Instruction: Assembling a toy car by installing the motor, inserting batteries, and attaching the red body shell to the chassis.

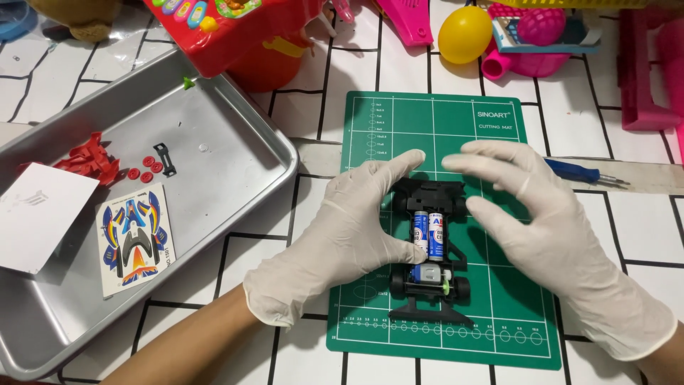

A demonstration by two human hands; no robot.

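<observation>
A black toy car chassis (429, 246) lies on a green cutting mat (499, 314), with two blue and white batteries (429, 235) in its middle and a small motor (427, 274) near its rear. My left hand (349, 228), in a white glove, holds the chassis from the left, with the index finger over its front and the thumb against its side by the batteries. My right hand (534, 214), also gloved, hovers just to the right of the chassis with fingers spread and nothing in it.
A metal tray (235, 135) at left holds red plastic parts (92, 158), small red wheels (146, 170), a black clip (165, 158), a sticker sheet (134, 239) and white paper (39, 214). A blue screwdriver (581, 172) lies right of the mat. Red, pink and yellow toys crowd the far edge.
</observation>
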